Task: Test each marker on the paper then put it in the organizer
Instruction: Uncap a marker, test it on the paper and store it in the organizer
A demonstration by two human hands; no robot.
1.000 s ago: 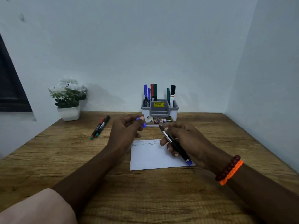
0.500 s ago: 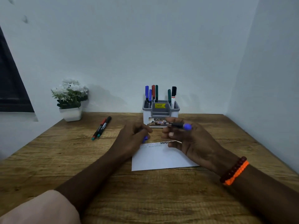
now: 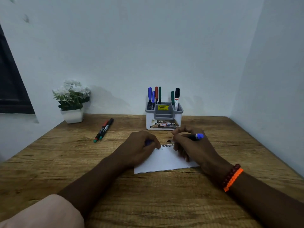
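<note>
My right hand [image 3: 189, 145] grips a black marker with a blue end [image 3: 196, 136], its tip at the top edge of the white paper [image 3: 164, 162], where a dark zigzag line runs. My left hand [image 3: 139, 147] rests on the paper's left part, closed around the blue cap [image 3: 148, 142]. The grey-and-white organizer [image 3: 164, 120] stands just behind the hands and holds several markers upright. Two more markers [image 3: 104, 130] lie side by side on the table to the left.
A white pot with white flowers [image 3: 72, 101] stands at the back left against the wall. Walls close the wooden table [image 3: 148, 195] at the back and right. A dark window frame [image 3: 11, 89] is at the far left.
My right hand turned the marker from tip-up to tip-down on the paper and drew a zigzag line along the top edge. My left hand came down onto the paper with the cap.
</note>
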